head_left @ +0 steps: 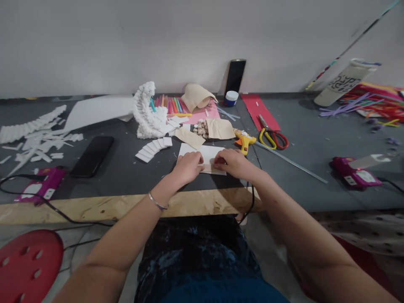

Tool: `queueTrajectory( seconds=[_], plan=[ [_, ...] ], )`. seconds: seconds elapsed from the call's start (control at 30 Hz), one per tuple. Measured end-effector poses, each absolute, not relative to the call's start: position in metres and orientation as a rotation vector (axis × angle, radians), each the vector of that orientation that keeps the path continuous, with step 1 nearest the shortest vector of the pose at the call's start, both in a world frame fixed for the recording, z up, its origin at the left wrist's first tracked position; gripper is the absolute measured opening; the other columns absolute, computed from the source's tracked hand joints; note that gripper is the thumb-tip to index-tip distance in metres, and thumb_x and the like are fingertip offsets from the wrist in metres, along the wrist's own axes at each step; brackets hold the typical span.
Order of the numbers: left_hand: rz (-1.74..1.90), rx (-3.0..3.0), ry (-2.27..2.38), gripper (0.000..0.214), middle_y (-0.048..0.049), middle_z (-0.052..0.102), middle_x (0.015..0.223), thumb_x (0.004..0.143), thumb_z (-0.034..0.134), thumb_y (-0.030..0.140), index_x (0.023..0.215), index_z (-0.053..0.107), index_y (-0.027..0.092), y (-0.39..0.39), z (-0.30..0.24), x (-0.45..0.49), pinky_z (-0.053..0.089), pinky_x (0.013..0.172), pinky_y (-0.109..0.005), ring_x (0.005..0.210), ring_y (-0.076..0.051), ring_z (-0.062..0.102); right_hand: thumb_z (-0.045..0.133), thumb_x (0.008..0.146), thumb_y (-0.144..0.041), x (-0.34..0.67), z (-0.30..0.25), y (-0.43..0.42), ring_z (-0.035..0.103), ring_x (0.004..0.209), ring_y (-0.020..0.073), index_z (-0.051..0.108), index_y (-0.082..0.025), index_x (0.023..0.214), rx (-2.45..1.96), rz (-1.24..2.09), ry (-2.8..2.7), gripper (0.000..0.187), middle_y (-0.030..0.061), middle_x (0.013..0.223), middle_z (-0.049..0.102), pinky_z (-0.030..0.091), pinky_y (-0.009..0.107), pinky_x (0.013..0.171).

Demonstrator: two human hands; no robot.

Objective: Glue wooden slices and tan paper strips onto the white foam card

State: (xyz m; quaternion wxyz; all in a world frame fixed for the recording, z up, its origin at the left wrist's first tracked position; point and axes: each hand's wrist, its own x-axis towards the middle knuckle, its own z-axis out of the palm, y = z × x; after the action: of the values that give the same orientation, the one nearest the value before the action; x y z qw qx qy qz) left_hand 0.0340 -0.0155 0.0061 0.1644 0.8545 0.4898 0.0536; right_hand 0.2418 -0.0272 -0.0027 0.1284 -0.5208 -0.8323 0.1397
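Observation:
A white rectangular sheet, card or foam board, lies on the dark tabletop in front of me. My left hand is at its left side, fingers curled and thumb along the near edge. At the right side my right hand has its fingers bent inward and closed on the same near edge. Between the hands the white surface shows; the fingertips' undersides are hidden. Just beyond lie a beige paper piece, small stones and a yellow glue gun. Small white squares fan out to the left.
A black phone and white strips lie left. Behind stand a fluffy white arch, coloured sticks and an upright phone. Scissors rest on the right, beyond a long clear stick. Purple power strips sit at both sides.

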Motion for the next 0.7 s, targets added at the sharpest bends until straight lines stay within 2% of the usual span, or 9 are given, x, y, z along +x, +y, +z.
queueTrajectory(
  seconds=[0.13, 0.3, 0.37, 0.5, 0.7],
  plan=[
    [0.255, 2.422, 1.33, 0.005, -0.0053, 0.065, 0.094, 0.087, 0.056, 0.022, 0.087, 0.06, 0.019, -0.011, 0.01, 0.031, 0.042, 0.079, -0.035, 0.094, -0.023, 0.058, 0.059, 0.087, -0.023, 0.242, -0.001, -0.028, 0.061, 0.086, 0.0194, 0.064, -0.018, 0.087, -1.43, 0.397, -2.355, 0.007, 0.0055, 0.088, 0.07, 0.035, 0.036, 0.085],
    [0.516, 2.587, 1.314, 0.01, -0.0069, 0.066, 0.096, 0.092, 0.051, 0.02, 0.1, 0.057, 0.018, -0.009, 0.014, 0.026, 0.038, 0.08, -0.036, 0.094, -0.023, 0.058, 0.055, 0.091, -0.023, 0.237, 0.006, -0.024, 0.059, 0.081, 0.0193, 0.065, -0.019, 0.088, -1.309, 0.17, -2.303, 0.012, 0.0047, 0.082, 0.07, 0.034, 0.036, 0.084],
    [0.521, 2.744, 1.269, 0.012, -0.0076, 0.066, 0.099, 0.093, 0.049, 0.019, 0.101, 0.058, 0.019, -0.009, 0.012, 0.022, 0.036, 0.083, -0.039, 0.098, -0.024, 0.056, 0.052, 0.095, -0.025, 0.236, 0.008, -0.026, 0.057, 0.083, 0.0203, 0.068, -0.019, 0.087, -1.251, 0.001, -2.382, 0.019, 0.0054, 0.083, 0.071, 0.033, 0.036, 0.084],
    [0.414, 2.936, 1.181, 0.014, -0.0067, 0.065, 0.093, 0.093, 0.048, 0.018, 0.09, 0.062, 0.019, -0.013, 0.004, 0.01, 0.035, 0.083, -0.04, 0.094, -0.024, 0.054, 0.042, 0.1, -0.026, 0.238, 0.003, -0.036, 0.054, 0.086, 0.0206, 0.071, -0.02, 0.088, -1.151, -0.207, -2.561, 0.031, 0.0057, 0.087, 0.07, 0.033, 0.036, 0.085],
    [0.463, 2.81, 1.131, 0.013, -0.006, 0.066, 0.095, 0.091, 0.054, 0.018, 0.092, 0.066, 0.02, -0.02, -0.006, -0.009, 0.036, 0.084, -0.038, 0.094, -0.021, 0.056, 0.045, 0.098, -0.023, 0.244, -0.011, -0.046, 0.053, 0.086, 0.0202, 0.073, -0.022, 0.095, -1.179, -0.162, -2.558, 0.028, 0.0059, 0.087, 0.069, 0.033, 0.037, 0.082]
  ],
)
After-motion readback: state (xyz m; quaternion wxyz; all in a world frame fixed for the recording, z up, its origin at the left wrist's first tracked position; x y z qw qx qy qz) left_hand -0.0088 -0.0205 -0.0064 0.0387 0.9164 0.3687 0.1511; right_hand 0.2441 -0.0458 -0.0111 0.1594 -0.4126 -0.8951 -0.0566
